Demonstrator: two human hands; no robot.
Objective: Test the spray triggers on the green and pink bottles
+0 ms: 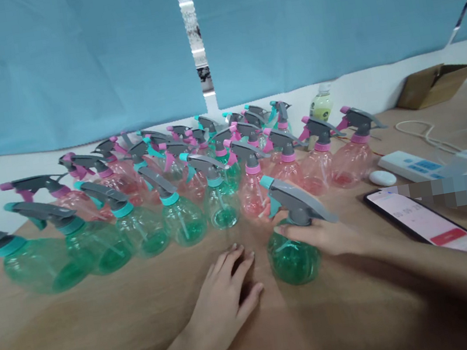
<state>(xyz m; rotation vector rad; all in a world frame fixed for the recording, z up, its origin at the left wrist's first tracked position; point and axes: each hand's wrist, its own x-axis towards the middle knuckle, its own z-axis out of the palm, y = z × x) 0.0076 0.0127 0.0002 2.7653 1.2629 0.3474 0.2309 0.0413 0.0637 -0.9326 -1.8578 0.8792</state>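
Observation:
My right hand is wrapped round the neck of a green spray bottle with a grey head and turquoise nozzle. That bottle is roughly upright, tilted slightly; whether its base touches the table I cannot tell. To its left, my left hand rests on the wooden table with fingers apart and nothing in it. Just beyond the hands stands a row of green spray bottles, the nearest being a green bottle. A pink spray bottle stands right behind the held one.
Several more pink and green spray bottles crowd the back. At right lie a phone showing a timer, a white oval object, a power strip and a white cable. A drink bottle and a cardboard box stand farther back.

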